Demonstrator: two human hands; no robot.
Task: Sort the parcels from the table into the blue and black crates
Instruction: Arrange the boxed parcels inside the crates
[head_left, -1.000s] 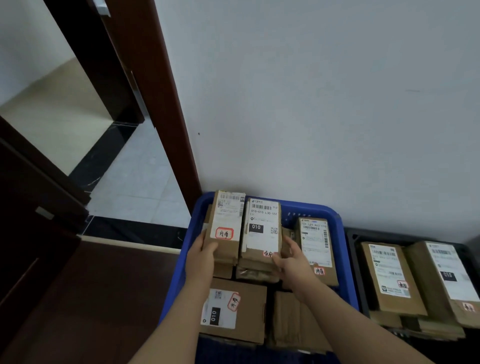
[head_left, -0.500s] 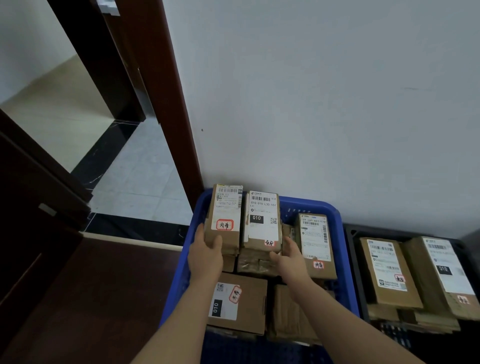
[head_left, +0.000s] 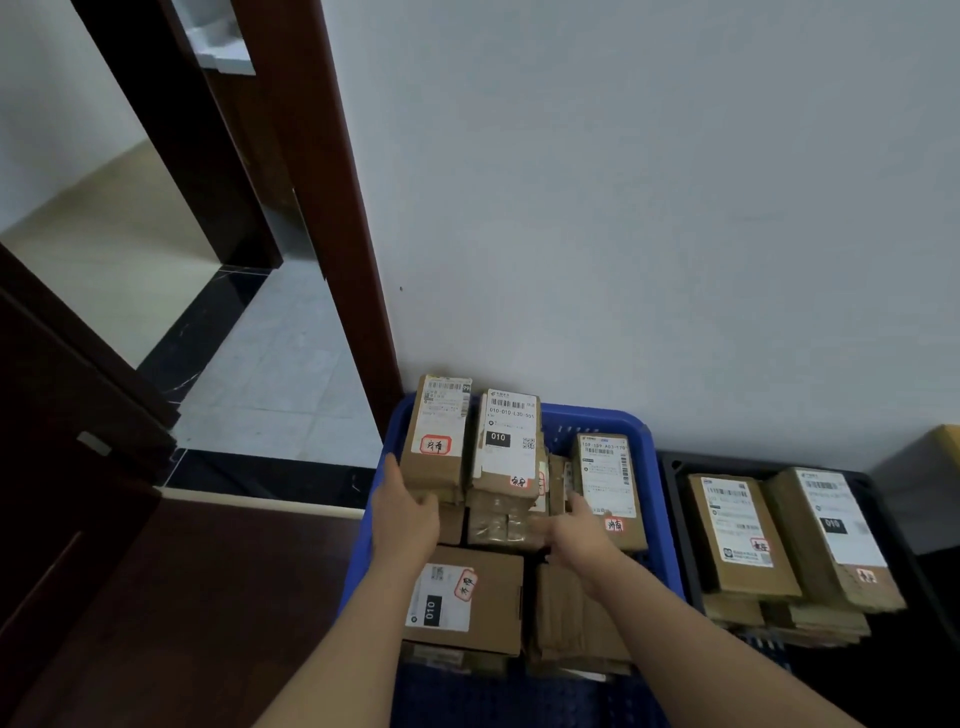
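Note:
A blue crate (head_left: 587, 415) stands against the wall, filled with brown cardboard parcels. At its far end lie a left stack (head_left: 441, 431) and a middle stack (head_left: 506, 441), each topped with a white label. My left hand (head_left: 410, 514) touches the near left corner of the left stack with its fingers stretched along the side. My right hand (head_left: 576, 525), blurred and with fingers spread, is at the near right corner of the middle stack, beside another labelled parcel (head_left: 608, 483). A flat parcel marked 010 (head_left: 467, 597) lies nearer me. The black crate (head_left: 727, 463) to the right holds two parcel stacks (head_left: 737, 535).
A brown door frame (head_left: 322, 208) rises just left of the blue crate, with a tiled doorway floor (head_left: 270, 384) behind it. A dark wooden door (head_left: 62, 415) fills the left edge. A yellow object (head_left: 948, 441) shows at the far right.
Both hands have loosened on the two stacks and drawn back a little toward me. The stacks stay put in the blue crate. The camera has tilted up slightly.

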